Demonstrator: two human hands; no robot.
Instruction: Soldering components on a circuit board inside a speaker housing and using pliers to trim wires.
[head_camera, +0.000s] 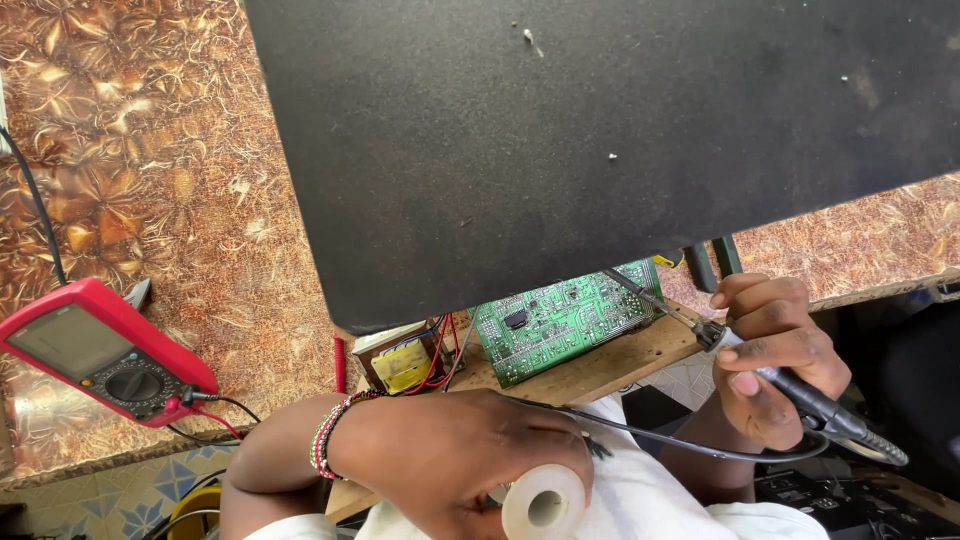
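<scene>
Head view: the right hand (770, 355) grips a soldering iron (700, 325), its tip touching the green circuit board (565, 320) at the bench's (150, 200) near edge. The left hand (450, 455) closes around a white spool (543, 503) just below that edge. A red multimeter (105, 350) lies toward the near left corner.

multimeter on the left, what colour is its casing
Red casing around a dark grey face, on the multimeter; seen in the head view.
</scene>
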